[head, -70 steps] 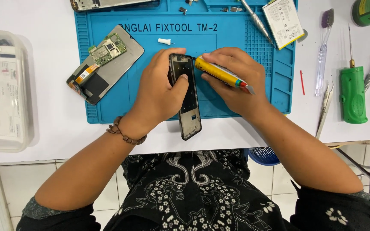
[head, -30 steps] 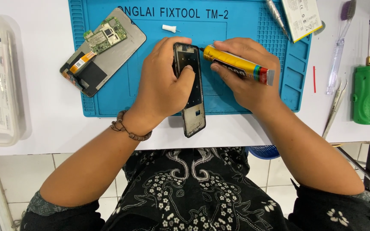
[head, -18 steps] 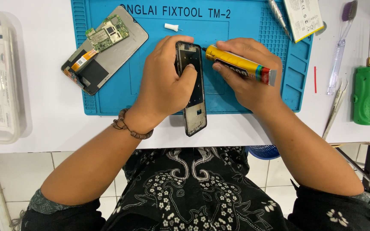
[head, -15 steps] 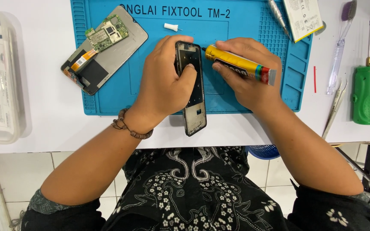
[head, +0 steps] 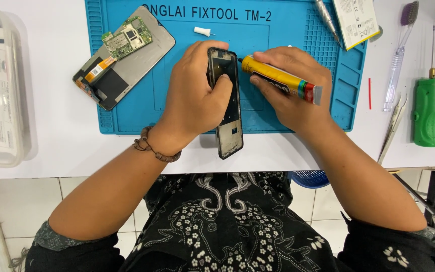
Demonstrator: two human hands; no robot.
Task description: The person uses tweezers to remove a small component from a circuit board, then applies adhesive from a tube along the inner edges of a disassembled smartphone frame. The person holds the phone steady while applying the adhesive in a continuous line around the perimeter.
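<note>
At the middle of the blue work mat (head: 298,108), the left hand (head: 197,98) pins a black phone frame (head: 227,108), fingers closed round its left edge, its lower end hanging past the mat at six o'clock. The right hand (head: 288,95) is clamped on a yellow glue tube (head: 280,80), nozzle touching the frame's top right edge. It looks like glue is being laid along the rim (a steady, thin bead would be needed down that side). At ten o'clock lies an opened phone body (head: 124,58); at three o'clock, a green-handled tool (head: 428,111) and tweezers (head: 392,126) on the white table (head: 61,151); pale floor tiles below
</note>
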